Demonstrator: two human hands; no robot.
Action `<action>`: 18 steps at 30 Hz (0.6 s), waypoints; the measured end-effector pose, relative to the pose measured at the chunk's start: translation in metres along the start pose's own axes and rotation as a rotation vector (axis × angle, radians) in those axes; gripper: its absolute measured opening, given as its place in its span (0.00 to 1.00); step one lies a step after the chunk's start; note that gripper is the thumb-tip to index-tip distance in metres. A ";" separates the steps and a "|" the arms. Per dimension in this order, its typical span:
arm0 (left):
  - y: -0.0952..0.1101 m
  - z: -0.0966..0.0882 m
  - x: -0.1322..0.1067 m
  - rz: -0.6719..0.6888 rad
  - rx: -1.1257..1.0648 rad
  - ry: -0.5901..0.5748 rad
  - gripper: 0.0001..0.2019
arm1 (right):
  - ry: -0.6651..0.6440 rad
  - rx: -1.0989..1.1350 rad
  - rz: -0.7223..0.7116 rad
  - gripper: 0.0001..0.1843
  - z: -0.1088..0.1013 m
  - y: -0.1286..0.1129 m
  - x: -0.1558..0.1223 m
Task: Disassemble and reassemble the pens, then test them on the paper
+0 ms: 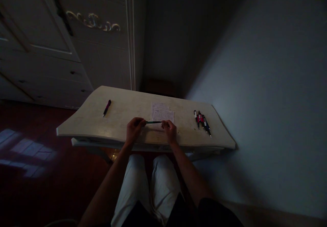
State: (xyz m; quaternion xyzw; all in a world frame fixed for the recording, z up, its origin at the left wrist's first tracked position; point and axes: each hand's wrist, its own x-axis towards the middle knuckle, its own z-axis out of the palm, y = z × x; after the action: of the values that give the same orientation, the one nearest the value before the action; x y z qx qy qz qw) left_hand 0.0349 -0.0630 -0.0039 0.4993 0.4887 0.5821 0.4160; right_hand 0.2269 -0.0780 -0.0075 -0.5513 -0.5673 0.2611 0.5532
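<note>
1. The table (127, 105) bore everything.
2. Paper (161, 112) lay mid-table.
3. Bunched pens (200, 118) lay right, seemingly grouped for tidiness.
4. The left hand (134, 128) and right hand (169, 131) pinched opposite ends of the middle pen (153, 122), near the paper, probably steadying it.
5. A purple pen (107, 108) lay left.

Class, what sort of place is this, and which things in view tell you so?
Probably a room in a home: a pale cabinet bears a decorative scroll ornament, and a table with curved edges holds pens and papers. Which room, I cannot tell.
</note>
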 end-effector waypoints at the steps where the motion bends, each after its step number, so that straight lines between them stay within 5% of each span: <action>1: 0.000 0.000 0.000 -0.004 -0.007 0.012 0.13 | 0.070 -0.005 -0.029 0.22 -0.003 -0.003 -0.004; 7: -0.001 0.000 0.001 0.006 -0.013 0.039 0.14 | 0.276 0.039 -0.030 0.20 -0.043 -0.001 -0.078; 12: -0.005 0.001 0.000 0.011 0.013 0.056 0.14 | 0.325 0.130 0.367 0.22 -0.061 0.056 -0.153; 14: -0.006 0.002 -0.002 0.018 0.037 0.060 0.14 | 0.267 0.388 0.530 0.18 -0.062 0.083 -0.166; 18: -0.006 0.002 -0.006 0.028 0.084 0.060 0.13 | 0.183 0.548 0.536 0.12 -0.068 0.122 -0.158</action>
State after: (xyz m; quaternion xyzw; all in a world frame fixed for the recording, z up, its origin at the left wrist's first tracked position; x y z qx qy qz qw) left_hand 0.0377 -0.0675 -0.0108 0.5052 0.5179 0.5817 0.3717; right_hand 0.2951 -0.2128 -0.1547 -0.5329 -0.2608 0.4879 0.6403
